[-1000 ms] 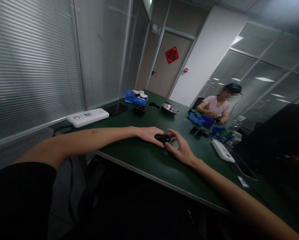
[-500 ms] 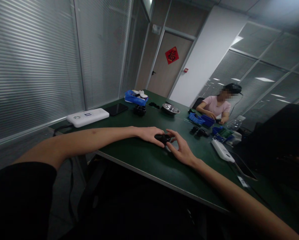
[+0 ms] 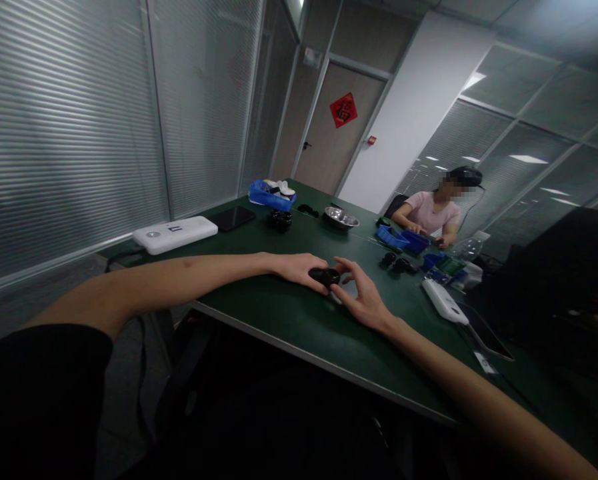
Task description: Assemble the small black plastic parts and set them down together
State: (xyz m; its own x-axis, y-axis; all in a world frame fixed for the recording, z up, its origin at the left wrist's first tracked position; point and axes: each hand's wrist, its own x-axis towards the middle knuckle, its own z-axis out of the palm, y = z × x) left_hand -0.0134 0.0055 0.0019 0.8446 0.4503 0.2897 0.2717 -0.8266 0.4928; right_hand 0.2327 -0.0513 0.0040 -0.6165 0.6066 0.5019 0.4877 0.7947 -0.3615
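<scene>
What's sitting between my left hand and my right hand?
In the head view, a shiny black part: your left hand grips it, and your right hand is curled around its other end.

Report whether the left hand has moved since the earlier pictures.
No: the left hand shows no visible shift either way against the green tabletop.

At my left on the green desk (image 3: 276, 313): one long rounded white plastic case (image 3: 175, 233); beside it, one flat black rectangular slab (image 3: 232, 218). Ahead: one pale wooden door (image 3: 327, 150) bearing a red diamond-shaped sign (image 3: 343, 110). Across, to my right: one seated co-worker (image 3: 433, 215), pink top (image 3: 427, 205), black headgear (image 3: 465, 176).
</scene>
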